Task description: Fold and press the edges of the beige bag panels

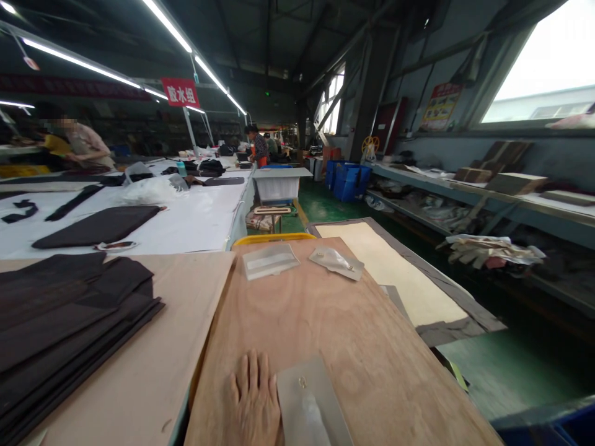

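My left hand (255, 399) lies flat on the wooden board (372, 353), fingers stretched forward, its thumb side against the left edge of a grey piece (332, 393). That piece has a small gold-coloured fitting near its top and a pale, translucent strip below. Toward the board's far end rest a light grey piece (271, 261) and, to its right, another grey piece (337, 261) with small metal fittings. My right hand does not appear in the view.
Dark fabric (60, 328) is stacked on the left table (195, 297). Beyond it, a white table (204, 217) holds a dark panel (100, 226) and plastic bags. A cream panel (395, 266) lies at the right. People stand farther back.
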A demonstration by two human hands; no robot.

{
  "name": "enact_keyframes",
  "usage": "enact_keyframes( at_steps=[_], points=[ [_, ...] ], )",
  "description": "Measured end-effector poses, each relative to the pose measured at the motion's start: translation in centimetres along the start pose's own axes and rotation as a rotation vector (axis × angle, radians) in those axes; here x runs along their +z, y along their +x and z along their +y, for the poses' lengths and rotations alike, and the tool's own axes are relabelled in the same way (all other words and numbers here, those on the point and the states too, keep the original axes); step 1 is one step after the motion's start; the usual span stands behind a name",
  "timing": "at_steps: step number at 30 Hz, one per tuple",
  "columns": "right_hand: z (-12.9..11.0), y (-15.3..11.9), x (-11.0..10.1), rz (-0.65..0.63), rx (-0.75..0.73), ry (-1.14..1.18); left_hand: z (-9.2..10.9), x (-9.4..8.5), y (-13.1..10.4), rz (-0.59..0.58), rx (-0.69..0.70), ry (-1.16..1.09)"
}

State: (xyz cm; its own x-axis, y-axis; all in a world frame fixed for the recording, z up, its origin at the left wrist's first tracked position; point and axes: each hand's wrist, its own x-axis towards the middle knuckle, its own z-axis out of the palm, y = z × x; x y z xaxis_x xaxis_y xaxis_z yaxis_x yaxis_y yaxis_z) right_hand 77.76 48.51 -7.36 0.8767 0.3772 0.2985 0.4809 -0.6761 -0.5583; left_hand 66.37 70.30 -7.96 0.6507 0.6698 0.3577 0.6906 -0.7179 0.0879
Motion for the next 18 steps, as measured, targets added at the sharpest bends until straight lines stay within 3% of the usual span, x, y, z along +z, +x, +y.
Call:
enact_keyframes(
  at_steps=[5,9,14,18],
  points=[
    [1.4,4.2,-0.8,-0.173,-0.050,-0.035,0.1,0.0,0.1,0.013,-0.020,-0.045],
    [2.6,13.0,-0.1,-0.287,-0.083,-0.067,0.0,0.9,0.1,0.003,-0.059,-0.072],
    [2.7,25.7,2.2,-0.154,-0.037,-0.118,-0.5,2.1,0.1,-0.040,-0.070,-0.101],
    [2.2,31.3,3.9,-0.010,0.040,-0.127,-0.8,1.3,0.1,-0.063,-0.049,-0.113]
  ],
)
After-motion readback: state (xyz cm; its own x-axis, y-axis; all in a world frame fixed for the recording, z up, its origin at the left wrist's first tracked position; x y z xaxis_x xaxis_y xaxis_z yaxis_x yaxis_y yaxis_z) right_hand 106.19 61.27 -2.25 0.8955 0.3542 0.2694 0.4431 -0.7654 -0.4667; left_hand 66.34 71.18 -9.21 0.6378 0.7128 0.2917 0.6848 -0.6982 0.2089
